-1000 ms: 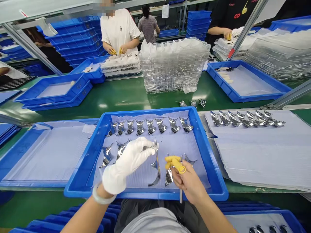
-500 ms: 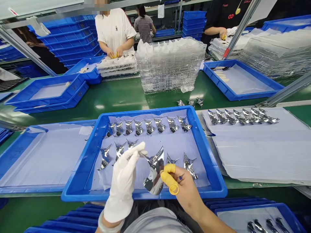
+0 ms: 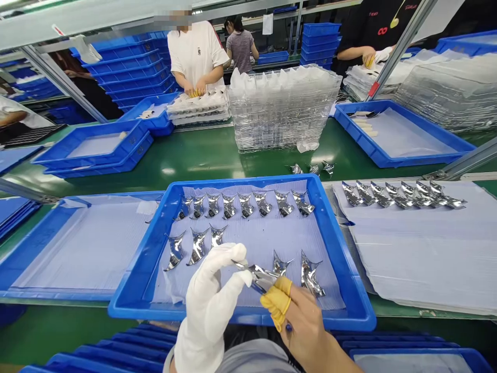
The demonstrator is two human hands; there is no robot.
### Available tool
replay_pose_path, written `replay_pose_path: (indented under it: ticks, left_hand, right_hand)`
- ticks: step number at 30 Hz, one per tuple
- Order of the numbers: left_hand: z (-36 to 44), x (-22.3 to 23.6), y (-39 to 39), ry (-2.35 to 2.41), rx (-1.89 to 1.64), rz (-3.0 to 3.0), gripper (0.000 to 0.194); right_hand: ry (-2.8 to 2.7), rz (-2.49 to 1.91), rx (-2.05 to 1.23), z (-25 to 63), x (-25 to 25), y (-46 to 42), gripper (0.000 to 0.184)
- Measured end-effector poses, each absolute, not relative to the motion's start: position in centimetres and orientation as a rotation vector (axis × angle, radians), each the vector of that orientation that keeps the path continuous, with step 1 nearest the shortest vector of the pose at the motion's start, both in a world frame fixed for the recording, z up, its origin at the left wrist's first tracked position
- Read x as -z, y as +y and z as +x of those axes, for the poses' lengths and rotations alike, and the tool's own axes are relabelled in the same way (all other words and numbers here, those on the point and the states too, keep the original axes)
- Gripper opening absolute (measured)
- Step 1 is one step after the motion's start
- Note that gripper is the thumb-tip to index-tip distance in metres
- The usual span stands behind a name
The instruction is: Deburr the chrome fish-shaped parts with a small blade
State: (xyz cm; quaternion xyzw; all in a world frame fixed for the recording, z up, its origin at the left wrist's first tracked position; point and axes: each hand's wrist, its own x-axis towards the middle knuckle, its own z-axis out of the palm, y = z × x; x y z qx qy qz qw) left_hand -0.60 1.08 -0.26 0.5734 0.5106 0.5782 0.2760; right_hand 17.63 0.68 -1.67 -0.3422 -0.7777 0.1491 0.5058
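Observation:
A curved, pointed chrome part [image 3: 263, 278] is held over the blue tray [image 3: 142, 259], tilted nearly edge-on. My left hand [image 3: 212, 305], in a white glove, has its bent fingers and thumb around the part's left tip. My right hand [image 3: 305, 316], with yellow finger cots, grips the part's right end. A thin tool with a blue end [image 3: 288, 327] also sits in my right hand, mostly hidden. Behind my hands, similar chrome parts [image 3: 247, 205] lie in a back row on the paper liner. Nearer ones, such as a chrome part [image 3: 310, 274], lie left and right of my hands.
More chrome parts [image 3: 396, 194] line the white sheets [image 3: 423, 254] on the right. A lined tray [image 3: 83, 248] stands left. Beyond are stacked clear trays [image 3: 285, 111] and another blue tray [image 3: 411, 134]. Co-workers [image 3: 198, 54] handle items across the bench.
The held part has turned from showing its broad face to nearly edge-on. One second ago it hung upright from my left hand; my right hand has since taken hold of it.

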Motion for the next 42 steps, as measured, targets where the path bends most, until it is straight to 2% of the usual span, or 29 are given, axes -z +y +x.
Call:
replay_pose_path:
  ticks: [5, 11, 18, 22, 28, 33, 36, 42]
  left_hand:
    - [-0.7, 0.0, 0.8, 1.313, -1.597, 1.603, 0.034]
    - [-0.7, 0.2, 0.5, 1.298, -1.587, 1.640, 0.034]
    - [-0.2, 0.4, 0.4, 1.312, -1.558, 1.563, 0.020]
    - [0.2, 0.4, 0.4, 1.330, -1.542, 1.362, 0.017]
    - [0.3, 0.6, 0.3, 1.413, -1.364, 1.056, 0.025]
    - [-0.2, 0.6, 0.2, 1.354, -1.350, 0.979, 0.024]
    - [-0.2, 0.1, 0.2, 1.292, -1.402, 1.025, 0.019]
    - [0.2, -0.5, 0.3, 1.200, -1.424, 1.092, 0.010]
  right_hand:
    - [-1.913, -0.797, -0.266, 17.8, 2.5, 0.7, 0.032]
    - [-1.947, -0.766, -0.177, 18.1, 3.1, 0.9, 0.035]
    - [-1.980, -0.757, -0.132, 18.0, 2.9, 0.9, 0.040]
    - [-1.990, -0.748, -0.193, 17.8, 2.5, 0.8, 0.039]
    - [-1.985, -0.758, -0.319, 18.0, 2.7, 0.4, 0.034]
    - [-1.799, -1.042, -0.701, 18.4, 2.5, 0.5, 0.022]
    - [-1.789, -1.146, -0.879, 19.0, 1.6, 0.6, 0.030]
    - [-1.868, -0.895, -0.849, 19.0, -0.6, 0.7, 0.043]
